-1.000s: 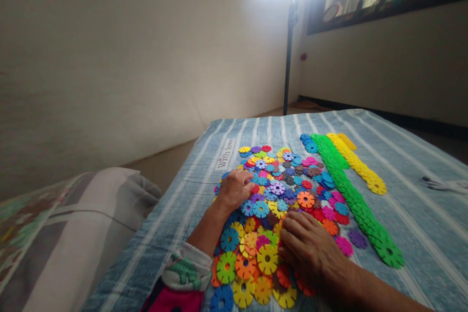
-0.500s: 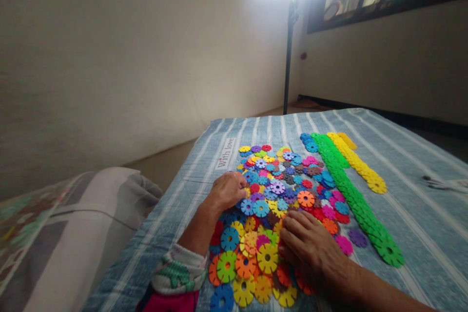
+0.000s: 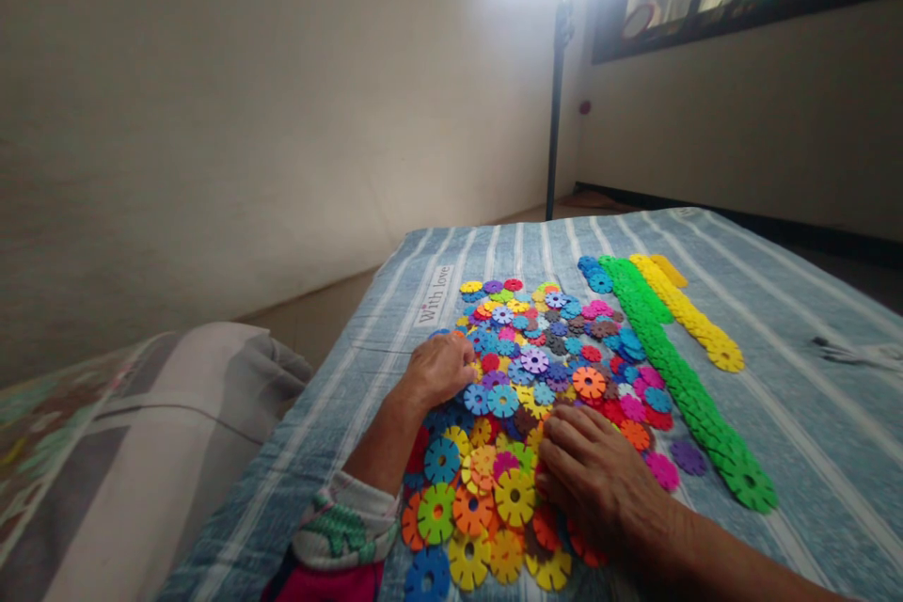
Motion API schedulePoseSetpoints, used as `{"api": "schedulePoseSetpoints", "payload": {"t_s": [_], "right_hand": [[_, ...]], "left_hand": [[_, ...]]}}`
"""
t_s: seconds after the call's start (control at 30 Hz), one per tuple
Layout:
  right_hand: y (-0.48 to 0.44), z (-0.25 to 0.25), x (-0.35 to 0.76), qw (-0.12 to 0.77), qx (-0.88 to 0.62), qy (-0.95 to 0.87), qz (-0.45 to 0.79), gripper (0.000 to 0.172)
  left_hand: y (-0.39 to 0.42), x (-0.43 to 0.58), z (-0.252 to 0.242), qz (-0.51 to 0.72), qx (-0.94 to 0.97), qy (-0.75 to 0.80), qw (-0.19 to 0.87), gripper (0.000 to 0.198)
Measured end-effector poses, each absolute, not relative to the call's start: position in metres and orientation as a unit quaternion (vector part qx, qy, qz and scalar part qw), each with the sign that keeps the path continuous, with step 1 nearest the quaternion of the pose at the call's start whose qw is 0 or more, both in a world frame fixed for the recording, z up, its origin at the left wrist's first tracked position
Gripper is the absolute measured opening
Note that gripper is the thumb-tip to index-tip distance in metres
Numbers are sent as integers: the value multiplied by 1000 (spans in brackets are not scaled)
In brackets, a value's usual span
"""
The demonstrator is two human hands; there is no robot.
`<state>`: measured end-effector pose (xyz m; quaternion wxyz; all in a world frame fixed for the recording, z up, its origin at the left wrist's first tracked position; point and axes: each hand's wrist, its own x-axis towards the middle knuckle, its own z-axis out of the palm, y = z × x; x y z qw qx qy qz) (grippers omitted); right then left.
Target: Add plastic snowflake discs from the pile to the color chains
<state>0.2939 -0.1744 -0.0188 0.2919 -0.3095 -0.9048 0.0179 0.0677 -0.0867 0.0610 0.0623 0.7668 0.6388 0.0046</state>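
A broad pile of colourful notched plastic discs (image 3: 514,497) lies on the striped blue cloth. At its left edge rests my left hand (image 3: 441,369), fingers curled in, the fingertips hidden. My right hand (image 3: 599,470) lies over the lower right of the pile with its fingers bent together; whatever is under them is out of sight. A yellow disc (image 3: 514,498) is just left of the right hand's fingers. Between the hands are blue discs (image 3: 502,401) and an orange disc (image 3: 588,383).
Right of the pile runs a long row of overlapping green discs (image 3: 695,404), with a shorter yellow row (image 3: 691,311) beyond it. Blue discs (image 3: 599,279) lie at the green row's far end. A lamp stand (image 3: 555,113) rises behind the cloth-covered surface (image 3: 797,395).
Both hands stay in place with the same curled fingers. The discs and rows look unchanged; only the view has shifted very slightly.
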Motion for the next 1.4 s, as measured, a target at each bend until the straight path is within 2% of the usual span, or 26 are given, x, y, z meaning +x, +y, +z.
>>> {"api": "schedulePoseSetpoints", "payload": {"t_s": [0.27,0.47,0.73,0.97,1.1,1.27,1.4], "right_hand": [[-174,-19,295,289,-310,-905,24,7],[-176,-13,295,287,-310,-906,33,9],[-174,-8,291,295,-311,-903,28,10],[-159,4,259,213,-332,-919,-15,21],[-145,2,261,172,-392,-903,-27,25],[-134,4,283,142,-479,-863,-72,16],[-135,5,284,177,-463,-864,-87,12]], "left_hand": [[-82,66,57,76,747,644,143,1],[-76,53,45,222,738,591,236,20],[-75,44,43,386,635,598,299,22],[-72,37,33,486,560,590,320,23],[-70,32,30,513,535,583,331,22],[-66,29,25,525,527,580,331,23],[-66,30,25,521,530,584,328,24]]}}
